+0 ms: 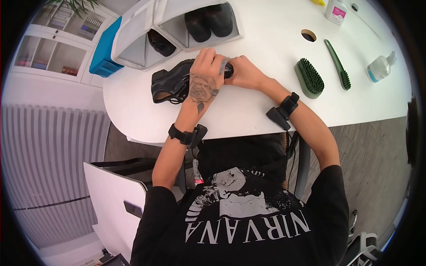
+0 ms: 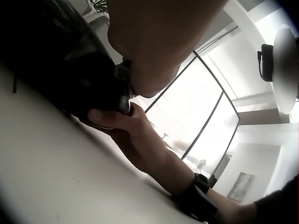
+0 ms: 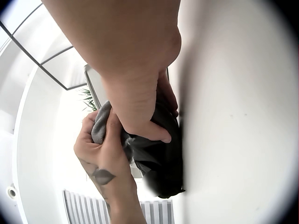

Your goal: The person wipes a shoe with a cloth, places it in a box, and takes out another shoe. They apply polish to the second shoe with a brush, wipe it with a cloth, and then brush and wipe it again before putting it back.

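Observation:
A black shoe (image 1: 171, 80) lies on its side or tilted near the table's left end, toe toward the right. My left hand (image 1: 205, 75), tattooed, is over the toe part, its fingers curled round a grey cloth (image 3: 100, 127) that touches the shoe (image 3: 163, 161). At the toe end, my right hand (image 1: 245, 73) grips the shoe; its thumb presses the upper in the right wrist view. The left wrist view shows the right hand (image 2: 140, 135) holding the dark toe (image 2: 93, 88) from the far side, the left hand (image 2: 149, 51) above it.
Two white boxes (image 1: 242, 26) with black shoes (image 1: 208, 24) inside stand behind, beside a blue box (image 1: 104, 48). To the right lie a green-backed brush (image 1: 309, 77) and a long-handled brush (image 1: 338, 64). A white bottle (image 1: 336, 12) and another bottle (image 1: 379, 68) stand farther off, near a table hole (image 1: 308, 35).

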`<control>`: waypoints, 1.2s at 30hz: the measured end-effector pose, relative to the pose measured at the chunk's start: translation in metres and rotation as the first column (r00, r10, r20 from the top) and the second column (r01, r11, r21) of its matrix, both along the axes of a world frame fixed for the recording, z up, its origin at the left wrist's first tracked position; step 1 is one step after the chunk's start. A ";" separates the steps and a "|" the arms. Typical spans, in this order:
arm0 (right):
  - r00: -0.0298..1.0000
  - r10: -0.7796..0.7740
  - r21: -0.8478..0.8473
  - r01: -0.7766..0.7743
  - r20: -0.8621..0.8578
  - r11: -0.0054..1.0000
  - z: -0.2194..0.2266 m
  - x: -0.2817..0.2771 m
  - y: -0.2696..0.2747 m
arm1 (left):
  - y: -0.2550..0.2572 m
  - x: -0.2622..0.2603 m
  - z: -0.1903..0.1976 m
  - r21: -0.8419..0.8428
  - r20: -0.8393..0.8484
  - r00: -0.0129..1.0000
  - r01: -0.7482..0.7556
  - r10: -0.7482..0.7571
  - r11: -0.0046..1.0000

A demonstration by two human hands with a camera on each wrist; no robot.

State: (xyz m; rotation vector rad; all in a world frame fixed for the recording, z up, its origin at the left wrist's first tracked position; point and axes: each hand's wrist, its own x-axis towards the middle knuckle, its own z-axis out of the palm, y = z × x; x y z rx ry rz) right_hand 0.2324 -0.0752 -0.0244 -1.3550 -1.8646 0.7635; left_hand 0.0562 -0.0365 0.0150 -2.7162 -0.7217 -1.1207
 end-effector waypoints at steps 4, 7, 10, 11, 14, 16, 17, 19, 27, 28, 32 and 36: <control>0.994 0.010 0.082 -0.001 -0.105 0.997 -0.004 -0.002 0.001 | 0.007 -0.013 0.010 -0.035 -0.028 0.999 -0.046 0.045 0.998; 0.996 0.017 0.046 -0.013 -0.083 0.999 -0.001 -0.003 0.000 | 0.007 -0.021 0.013 -0.122 -0.067 0.994 -0.097 0.090 0.988; 0.997 0.024 0.050 -0.020 -0.076 0.999 -0.001 -0.002 -0.002 | 0.000 -0.023 0.015 -0.139 -0.058 0.998 -0.023 0.015 0.990; 0.996 0.025 0.051 -0.021 -0.083 0.998 -0.002 -0.002 -0.001 | -0.002 -0.024 0.015 -0.101 -0.055 0.998 -0.018 0.013 0.995; 0.995 0.023 0.071 -0.015 -0.102 0.997 -0.002 -0.002 -0.002 | -0.007 -0.027 0.010 -0.030 -0.044 0.999 -0.022 0.021 0.999; 0.994 0.023 0.087 -0.014 -0.107 0.996 -0.003 -0.003 -0.002 | -0.005 -0.028 0.001 -0.037 -0.030 0.999 -0.042 0.041 0.998; 0.994 0.025 0.093 -0.015 -0.106 0.996 -0.004 -0.003 -0.001 | -0.005 -0.027 -0.001 -0.059 -0.014 0.999 -0.036 0.035 0.998; 0.994 0.027 0.096 -0.017 -0.104 0.995 -0.005 -0.002 -0.001 | -0.005 -0.025 -0.003 -0.101 0.017 1.000 -0.021 0.022 0.995; 0.996 0.028 0.091 -0.020 -0.087 0.996 -0.004 -0.002 -0.002 | -0.001 -0.025 0.018 -0.185 -0.052 0.995 0.078 -0.089 0.980; 0.996 0.025 0.100 -0.016 -0.090 0.995 -0.005 -0.002 -0.002 | -0.002 -0.023 0.019 -0.184 -0.059 0.993 0.087 -0.099 0.979; 0.999 0.008 0.091 -0.004 -0.039 0.996 -0.005 -0.001 -0.001 | -0.011 -0.005 0.018 -0.171 -0.075 0.987 0.126 -0.141 0.977; 0.998 -0.011 0.071 0.015 -0.063 0.997 -0.004 -0.002 -0.002 | -0.010 -0.002 0.020 -0.170 -0.079 0.987 0.127 -0.141 0.977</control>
